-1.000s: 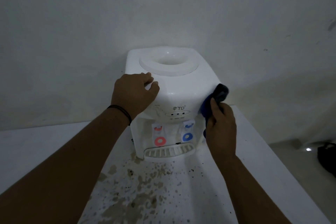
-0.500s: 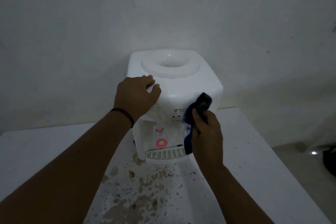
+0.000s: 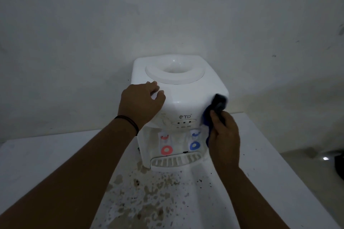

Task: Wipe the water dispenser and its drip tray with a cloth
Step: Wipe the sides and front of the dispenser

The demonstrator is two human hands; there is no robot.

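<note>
Bench [image 3: 55,158] is white and pretty grubby, brown splotches and dark specks all over the patch right in front of the dispenser. Room's dim, bare grey-white wall [image 3: 167,15] close behind, and a strip of floor [image 3: 316,176] off to the right with a small bright glint on it.

The water dispenser [image 3: 188,102] is a small white countertop one, sat at the back of the bench against the wall. Round bottle well on top, "TD" logo on the front, red tap [image 3: 166,149] on the left, blue tap [image 3: 194,145] on the right, slotted drip tray [image 3: 175,161] at the bottom.

Left hand [image 3: 139,104], dark band round the wrist, rests on the top front left corner with fingers curled over it. Right hand [image 3: 223,135] has a closed grip on a dark blue cloth [image 3: 216,107], pressing it against the front right edge.
</note>
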